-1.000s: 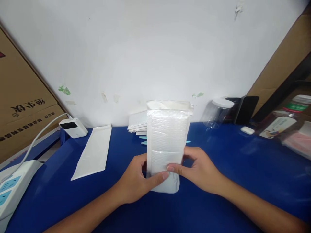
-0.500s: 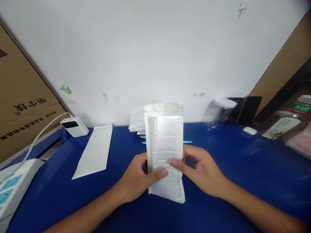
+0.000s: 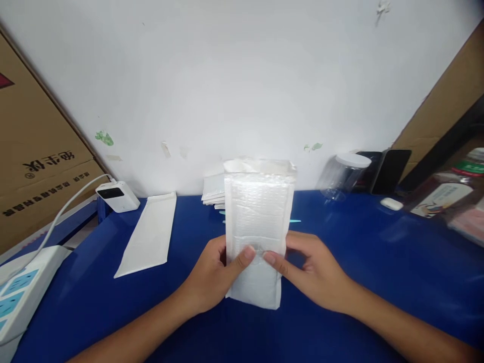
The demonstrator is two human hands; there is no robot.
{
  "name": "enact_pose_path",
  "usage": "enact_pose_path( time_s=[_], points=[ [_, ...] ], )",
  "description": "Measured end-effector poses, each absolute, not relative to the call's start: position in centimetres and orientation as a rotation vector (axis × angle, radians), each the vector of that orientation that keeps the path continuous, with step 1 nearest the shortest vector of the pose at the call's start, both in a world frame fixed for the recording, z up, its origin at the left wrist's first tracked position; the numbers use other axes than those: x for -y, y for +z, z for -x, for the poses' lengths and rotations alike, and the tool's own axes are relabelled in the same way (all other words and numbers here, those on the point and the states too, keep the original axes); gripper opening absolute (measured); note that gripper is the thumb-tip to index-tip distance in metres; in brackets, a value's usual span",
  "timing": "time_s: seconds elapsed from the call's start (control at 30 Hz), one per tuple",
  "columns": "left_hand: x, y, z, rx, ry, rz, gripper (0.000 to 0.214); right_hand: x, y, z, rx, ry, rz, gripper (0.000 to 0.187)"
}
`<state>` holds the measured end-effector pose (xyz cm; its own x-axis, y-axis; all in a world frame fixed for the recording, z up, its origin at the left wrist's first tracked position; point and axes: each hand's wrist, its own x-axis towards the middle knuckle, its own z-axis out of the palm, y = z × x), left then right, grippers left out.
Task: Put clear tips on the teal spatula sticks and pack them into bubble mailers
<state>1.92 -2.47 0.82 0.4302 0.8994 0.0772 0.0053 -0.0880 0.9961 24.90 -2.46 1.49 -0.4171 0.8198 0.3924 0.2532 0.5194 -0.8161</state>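
Observation:
A white bubble mailer (image 3: 260,206) stands upright between my hands, its glossy, ribbed face toward me and a flap strip along its top. My left hand (image 3: 215,277) grips its left edge, thumb pressed on the front. On the other side my right hand (image 3: 315,269) holds the right edge, thumb also on the front. The fingers behind the mailer are hidden. Part of a light-blue object (image 3: 295,221) shows behind it on the blue table (image 3: 333,333); its kind cannot be made out.
Flat on the table's left lies another white mailer (image 3: 149,234). A stack of white mailers (image 3: 213,189) rests by the wall. At left are a power bank (image 3: 119,196) and power strip (image 3: 22,295); at right, a clear jar (image 3: 342,176), phone (image 3: 391,171), white case (image 3: 391,203) and bottle (image 3: 446,189).
The mailer has turned from a slanted view to face me more squarely, looking wider. Its lower end has swung left. Both thumbs still press its front.

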Motion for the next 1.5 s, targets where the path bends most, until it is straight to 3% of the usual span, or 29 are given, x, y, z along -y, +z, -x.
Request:
enact_pose_path(
  time_s=[0.27, 0.47, 0.63, 0.77, 1.0, 1.27, 1.33, 1.43, 1.5],
  points=[
    [3.2, 1.8, -1.7, -0.709, 0.519, -1.466, 0.042, 2.1, 1.5, -25.6, 1.597, 1.050, 0.894, 0.026],
    [2.4, 1.2, -2.0, -0.837, 0.818, -1.382, 0.039, 2.0, 1.7, -26.0, 1.751, 1.316, 0.825, 0.030],
    [1.7, 0.8, -1.7, -0.911, 0.938, -1.307, 0.054, 2.0, 1.2, -25.5, 1.739, 1.172, 0.868, 0.040],
    [1.5, 0.3, -1.5, -0.914, 0.977, -1.290, 0.067, 1.4, 0.6, -25.7, 1.635, 1.188, 0.974, 0.027],
    [1.2, 0.0, -1.1, -0.926, 0.975, -1.389, 0.028, 1.0, 0.8, -26.5, 1.646, 1.217, 0.977, 0.027],
    [1.6, 0.3, -1.0, -0.911, 0.929, -1.444, 0.026, 0.9, 1.5, -26.2, 1.597, 1.415, 0.925, 0.025],
    [1.8, 0.3, -1.2, -0.833, 0.893, -1.362, 0.042, 0.8, 1.6, -26.1, 1.519, 1.378, 0.930, 0.028],
    [2.3, 0.3, -1.7, -0.770, 0.799, -1.227, 0.100, 0.4, 1.8, -26.4, 1.386, 1.163, 1.000, 0.027],
    [2.6, 0.1, -2.0, -0.789, 0.665, -1.203, 0.104, 0.1, 2.0, -26.9, 1.275, 1.075, 1.026, 0.027]
  ],
)
